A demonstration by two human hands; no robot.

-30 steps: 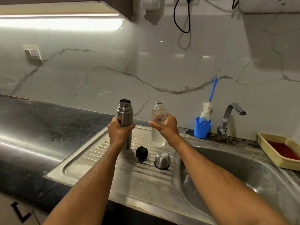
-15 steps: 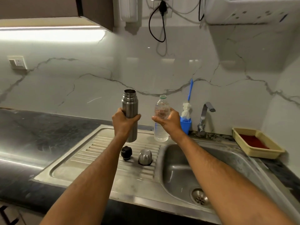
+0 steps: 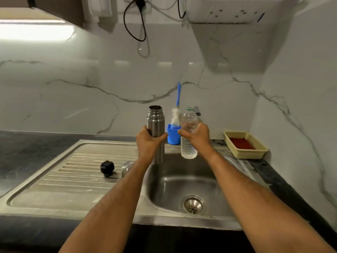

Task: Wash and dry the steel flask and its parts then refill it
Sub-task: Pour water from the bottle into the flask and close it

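My left hand [image 3: 148,141] grips the open steel flask [image 3: 155,123] upright above the sink basin's left edge. My right hand [image 3: 197,136] holds a clear plastic water bottle [image 3: 188,130] upright beside it, partly filled, over the basin [image 3: 184,181]. The two are apart, with the blue cup between them in the background. The black stopper [image 3: 107,168] lies on the ribbed drainboard [image 3: 73,172]. The steel cap [image 3: 126,168] sits just right of it, half hidden behind my left forearm.
A blue cup [image 3: 173,136] holding a bottle brush [image 3: 176,114] stands at the wall behind the sink. The tap [image 3: 197,111] is mostly hidden by the bottle. A beige tray [image 3: 245,147] with a red pad sits on the right counter. Black cables hang from the wall above.
Both hands have carried the flask and the bottle from above the drainboard rightward to over the sink basin. The stopper and cap stay on the drainboard.
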